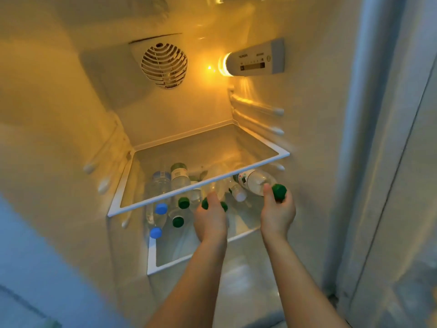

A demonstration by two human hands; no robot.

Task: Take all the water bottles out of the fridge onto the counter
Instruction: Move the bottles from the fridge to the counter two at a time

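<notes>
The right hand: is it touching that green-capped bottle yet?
Touching. The head view shows the right hand with thumb and fingers wrapped round the bottle's neck below its green cap.

**Bottles crowd the lower fridge shelf**

Inside the lit fridge, clear plastic water bottles lie on their sides on the lower glass shelf, caps toward the open front. At the left, two blue-capped bottles sit one in front of the other, touching. Just beside them are green-capped bottles, labels white and green, packed close together. Further right, a white-capped bottle lies tilted. At the far right, one green-capped bottle with a white label is raised off the shelf, its neck pointing out toward the front right, cap clear of the upper shelf's edge.
</notes>
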